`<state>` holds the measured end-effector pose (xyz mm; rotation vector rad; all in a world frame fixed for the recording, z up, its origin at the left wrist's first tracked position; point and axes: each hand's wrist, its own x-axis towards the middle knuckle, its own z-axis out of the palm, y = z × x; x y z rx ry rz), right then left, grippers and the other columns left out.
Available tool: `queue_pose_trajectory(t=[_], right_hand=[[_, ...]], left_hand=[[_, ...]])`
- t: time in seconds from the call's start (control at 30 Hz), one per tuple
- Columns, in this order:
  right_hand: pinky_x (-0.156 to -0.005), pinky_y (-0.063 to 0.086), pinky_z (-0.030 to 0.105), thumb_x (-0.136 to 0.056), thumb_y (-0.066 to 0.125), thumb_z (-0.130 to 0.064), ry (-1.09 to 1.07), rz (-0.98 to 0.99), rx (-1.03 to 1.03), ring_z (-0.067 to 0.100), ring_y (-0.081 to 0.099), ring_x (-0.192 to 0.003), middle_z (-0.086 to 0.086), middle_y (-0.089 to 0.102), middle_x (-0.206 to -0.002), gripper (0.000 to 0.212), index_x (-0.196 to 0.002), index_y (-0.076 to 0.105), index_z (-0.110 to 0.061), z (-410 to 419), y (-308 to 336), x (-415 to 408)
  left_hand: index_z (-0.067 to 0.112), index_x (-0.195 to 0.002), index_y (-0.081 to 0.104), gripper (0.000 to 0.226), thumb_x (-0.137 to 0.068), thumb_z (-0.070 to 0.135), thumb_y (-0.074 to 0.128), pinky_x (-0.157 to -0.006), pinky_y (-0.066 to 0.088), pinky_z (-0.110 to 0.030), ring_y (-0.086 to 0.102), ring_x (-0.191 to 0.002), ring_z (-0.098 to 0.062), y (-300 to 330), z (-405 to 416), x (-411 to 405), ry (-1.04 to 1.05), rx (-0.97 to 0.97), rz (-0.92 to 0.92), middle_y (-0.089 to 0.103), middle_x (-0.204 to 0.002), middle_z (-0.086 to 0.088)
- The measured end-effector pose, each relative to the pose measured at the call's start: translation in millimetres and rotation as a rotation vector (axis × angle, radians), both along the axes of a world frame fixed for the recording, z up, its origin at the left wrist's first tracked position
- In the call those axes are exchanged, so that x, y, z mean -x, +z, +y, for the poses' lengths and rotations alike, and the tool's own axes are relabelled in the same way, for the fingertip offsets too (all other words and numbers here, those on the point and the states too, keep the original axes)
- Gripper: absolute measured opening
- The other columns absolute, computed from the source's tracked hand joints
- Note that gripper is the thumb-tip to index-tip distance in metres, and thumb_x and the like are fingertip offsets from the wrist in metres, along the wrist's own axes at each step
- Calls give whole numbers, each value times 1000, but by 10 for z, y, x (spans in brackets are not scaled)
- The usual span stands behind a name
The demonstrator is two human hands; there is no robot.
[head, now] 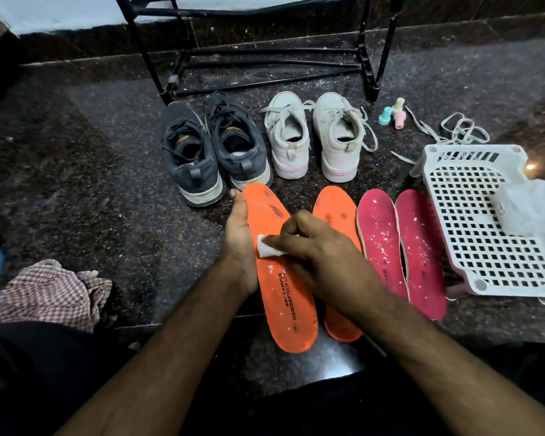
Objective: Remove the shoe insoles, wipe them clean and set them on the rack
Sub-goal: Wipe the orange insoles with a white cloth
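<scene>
Head view looks down on a long orange foam insole point(283, 278) with black printed lettering near its heel, lifted over the dark speckled stone floor point(107, 184). Left hand point(239, 243) cradles its left edge from beneath, fingers straight along the rim. Right hand point(321, 250) curls its fingers round a small white wad of cloth point(266, 249) and presses it onto the insole's flecked middle. A second orange insole point(337, 215) lies flat just beside it, partly hidden by the right wrist. Next to that lie two pink insoles point(400, 243), side by side and dotted with white specks. Beyond the insoles stand a pair of dark grey knit sneakers point(211, 152) and a pair of white lace-up sneakers point(315, 136), heels toward the camera. A black metal tube rack point(265, 58) stands behind the shoes. On the right sits a white perforated plastic basket point(482, 221) holding a clear wrapped packet point(529, 206); loose white laces point(453, 130) and three small pastel bottles point(394, 116) lie behind it. A red-and-white checked cloth point(48, 291) is crumpled at the left.
</scene>
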<state>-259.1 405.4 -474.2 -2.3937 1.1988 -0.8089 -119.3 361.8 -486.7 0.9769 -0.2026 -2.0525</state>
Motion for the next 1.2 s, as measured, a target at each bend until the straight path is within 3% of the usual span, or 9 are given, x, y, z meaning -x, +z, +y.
queue_pose_trajectory(t=[0.17, 0.3, 0.5, 0.73, 0.83, 0.97, 1.07, 1.13, 1.2], right_hand=[[-71, 50, 32, -77, 70, -19, 17, 156, 86, 29, 62, -84, 8, 63, -100, 30, -106, 78, -18, -169, -9, 161], [-71, 52, 32, -89, 55, -27, -107, 70, 37, 27, 64, -87, 6, 63, -99, 28, -104, 78, -23, -223, 1, 253], [-71, 52, 38, -86, 57, -17, -210, 45, -54, 26, 62, -87, 5, 59, -96, 29, -108, 75, -19, -217, -14, 244], [-83, 52, 34, -86, 54, -12, 75, -58, -150, 15, 61, -87, 2, 61, -94, 24, -103, 70, -17, 121, 108, 43], [-79, 42, 7, -84, 62, -9, -157, -240, -135, -4, 54, -77, -6, 61, -89, 23, -102, 73, -19, 28, 138, 219], [-75, 51, 22, -82, 61, -9, -386, -284, -178, 8, 64, -81, -5, 65, -93, 30, -104, 77, -22, -114, 77, 331], [-84, 45, 11, -79, 57, 2, -180, -230, -195, 8, 64, -92, -2, 68, -100, 38, -103, 78, -18, -11, 68, 147], [-87, 49, 18, -78, 57, 7, -71, -270, -254, 7, 66, -93, -3, 70, -98, 38, -98, 80, -17, 43, 77, 83], [-87, 52, 26, -76, 58, 10, -118, -343, -313, 6, 66, -92, -8, 70, -95, 41, -92, 80, -20, 18, 56, 104]], left_hand=[[16, -123, 61, 83, -87, 82, 28, -81, 56, -57, 68, -91, -36, -46, 5, 5, -89, -20, 80, 66, -108, -16], [17, -109, 78, 93, -87, 85, 18, -59, 53, -66, 72, -89, -41, -19, 44, -18, -292, 15, 130, 72, -110, -17], [18, -120, 73, 90, -85, 84, 24, -67, 54, -66, 70, -96, -41, -22, 113, 39, -382, 65, 179, 69, -119, -19], [12, -149, 45, 93, -88, 81, 33, -117, 26, -60, 44, -135, -41, -156, 37, 62, -141, 26, 144, 58, -126, -23], [14, -138, 57, 88, -92, 80, 21, -105, 38, -59, 54, -117, -36, -145, 55, 79, -207, 103, 170, 57, -126, -18], [20, -132, 65, 92, -88, 83, 14, -79, 52, -67, 66, -110, -37, -73, 77, 99, -343, 123, 247, 67, -126, -15], [12, -127, 61, 79, -96, 73, 22, -83, 58, -50, 70, -98, -30, -42, 103, 166, -113, 116, 155, 69, -111, -14], [13, -126, 58, 70, -96, 70, 30, -89, 56, -41, 64, -95, -25, -5, 88, 168, 5, 98, 110, 61, -106, -10], [11, -112, 60, 66, -94, 68, 32, -73, 62, -35, 65, -79, -22, 24, 75, 138, 37, 115, 46, 61, -92, -7]])
